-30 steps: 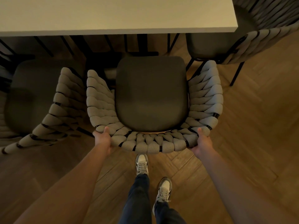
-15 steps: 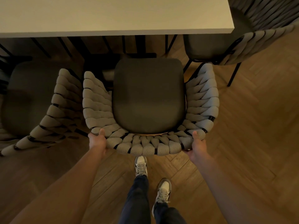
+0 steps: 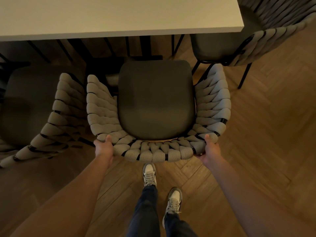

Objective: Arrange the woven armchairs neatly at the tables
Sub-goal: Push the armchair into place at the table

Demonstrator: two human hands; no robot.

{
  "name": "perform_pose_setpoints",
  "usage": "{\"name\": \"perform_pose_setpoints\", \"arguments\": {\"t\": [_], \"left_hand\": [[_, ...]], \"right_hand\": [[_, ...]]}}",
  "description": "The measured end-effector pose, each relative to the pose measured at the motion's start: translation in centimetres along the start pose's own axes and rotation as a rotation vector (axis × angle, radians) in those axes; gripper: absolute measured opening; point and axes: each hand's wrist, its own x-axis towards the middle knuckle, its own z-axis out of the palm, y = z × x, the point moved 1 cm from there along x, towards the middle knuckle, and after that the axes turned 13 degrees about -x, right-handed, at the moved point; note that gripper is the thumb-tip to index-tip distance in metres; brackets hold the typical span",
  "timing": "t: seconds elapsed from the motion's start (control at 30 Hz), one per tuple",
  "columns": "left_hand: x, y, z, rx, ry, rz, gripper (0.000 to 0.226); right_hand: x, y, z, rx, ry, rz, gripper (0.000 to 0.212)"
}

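Dim room w/ herringbone wood floor [image 3: 256, 134] and a pale table [image 3: 119, 14] running across the top of the view. Left hand [image 3: 104, 147] grips the rear-left corner of the woven armchair [image 3: 156, 100], thumb over the top rim, fingers curled under the weave; right hand [image 3: 210, 149] does the same at the rear-right corner. Both are grasping the backrest, none let go. The chair faces the table approx. square, dark seat cushion's front edge near the table edge but not under it, so it's prob. only partly pushed in. Left of it a second armchair [image 3: 56, 117] sits skewed, its back angled away from the table and its arm nearly touching the held chair's left arm; that one looks like it needs straightening. A third armchair [image 3: 266, 41] stands at the table's right end, seat tucked partway beneath, angle hard to judge since it's cut off by the frame. Person's sneakers [image 3: 149, 175] are just behind the held chair. So: one chair mid-placement, at least one more to fix; rest of the tables not visible, can't tell how much remains beyond this.
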Motion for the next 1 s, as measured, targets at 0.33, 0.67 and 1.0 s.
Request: {"name": "perform_pose_setpoints", "arguments": {"t": [0.33,0.67,1.0], "left_hand": [[0.12,-0.08,-0.24,-0.003,-0.033,-0.005,0.054],[0.21,-0.13,-0.62,-0.04,-0.059,-0.021,0.053],[0.14,0.03,-0.81,-0.062,-0.066,-0.03,0.055]], "right_hand": [[0.19,0.15,0.04,0.016,0.006,-0.011,0.047],[0.05,0.42,0.18,-0.002,0.02,-0.018,0.048],[-0.17,0.38,0.12,-0.006,0.038,-0.013,0.052]]}}
